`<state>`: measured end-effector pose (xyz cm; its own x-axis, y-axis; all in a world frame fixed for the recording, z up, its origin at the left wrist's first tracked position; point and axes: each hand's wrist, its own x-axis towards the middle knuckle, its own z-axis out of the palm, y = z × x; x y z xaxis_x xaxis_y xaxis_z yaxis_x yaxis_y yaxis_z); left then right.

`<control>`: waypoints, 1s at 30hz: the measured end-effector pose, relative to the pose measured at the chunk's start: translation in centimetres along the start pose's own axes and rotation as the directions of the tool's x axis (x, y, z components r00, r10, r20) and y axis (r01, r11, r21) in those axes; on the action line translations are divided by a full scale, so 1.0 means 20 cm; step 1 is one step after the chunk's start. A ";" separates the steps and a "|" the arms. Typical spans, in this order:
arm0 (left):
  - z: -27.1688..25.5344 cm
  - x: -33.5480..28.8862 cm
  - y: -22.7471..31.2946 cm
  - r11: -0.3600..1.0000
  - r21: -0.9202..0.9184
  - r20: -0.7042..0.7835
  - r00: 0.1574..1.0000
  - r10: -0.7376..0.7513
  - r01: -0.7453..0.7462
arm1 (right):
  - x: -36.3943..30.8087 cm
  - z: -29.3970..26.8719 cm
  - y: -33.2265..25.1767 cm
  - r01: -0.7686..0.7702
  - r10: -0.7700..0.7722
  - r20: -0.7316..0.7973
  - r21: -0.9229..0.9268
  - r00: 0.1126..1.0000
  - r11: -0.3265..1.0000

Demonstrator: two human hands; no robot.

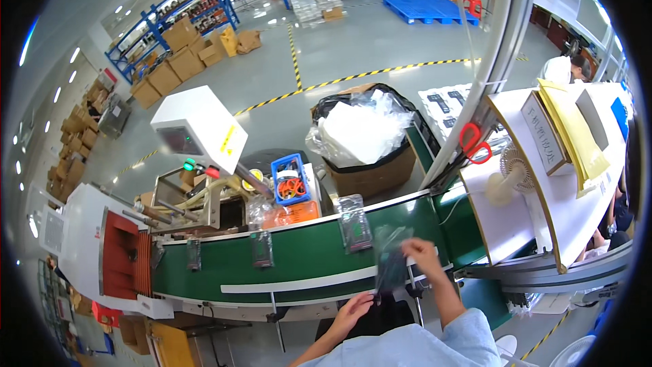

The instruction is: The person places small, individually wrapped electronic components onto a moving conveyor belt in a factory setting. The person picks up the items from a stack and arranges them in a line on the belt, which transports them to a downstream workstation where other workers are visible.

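Observation:
A clear plastic bag (391,265) with a dark flat item inside is held upright at the near edge of the green conveyor belt (312,257). My right hand (422,257) pinches its upper right side. Lower down, the fingers of my left hand (354,307) close at the bag's bottom left corner. Another bagged dark item (354,224) lies on the belt just left of the held one. Farther left are two more bagged items, one mid-belt (262,249) and one smaller (194,254).
A white machine with a red curtained opening (125,255) stands at the belt's left end. Behind the belt are a blue basket of tools (290,180) and a lined carton (373,180) full of plastic. Red scissors (475,144) hang on a post beside a small fan (513,173).

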<state>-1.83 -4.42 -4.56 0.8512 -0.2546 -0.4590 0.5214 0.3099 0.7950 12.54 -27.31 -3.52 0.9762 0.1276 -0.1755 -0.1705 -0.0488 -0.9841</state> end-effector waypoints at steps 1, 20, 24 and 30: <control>0.03 0.00 0.04 0.999 0.054 0.005 1.000 -0.006 0.006 | 0.08 -0.09 -0.01 0.063 -0.070 -0.112 -0.064 0.991 0.996; 0.91 -0.27 1.35 0.030 0.176 0.369 0.094 0.925 -0.984 | 0.98 -0.38 0.56 0.026 -0.342 -0.296 -0.722 0.892 0.692; 0.96 -0.21 1.29 -0.115 0.197 0.207 -0.073 0.976 -0.974 | 0.92 -0.10 0.57 0.061 -0.458 -0.306 -0.775 0.835 0.629; 0.78 -0.33 1.29 -0.167 0.342 0.404 -0.015 0.915 -0.925 | 0.88 0.17 0.59 0.105 -0.485 -0.281 -0.772 0.828 0.627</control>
<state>5.05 -8.97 25.22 0.4397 -0.0825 0.8944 -0.8945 -0.1298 0.4278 27.15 -22.23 -18.34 0.9287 -0.1494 0.3394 0.0993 -0.7816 -0.6159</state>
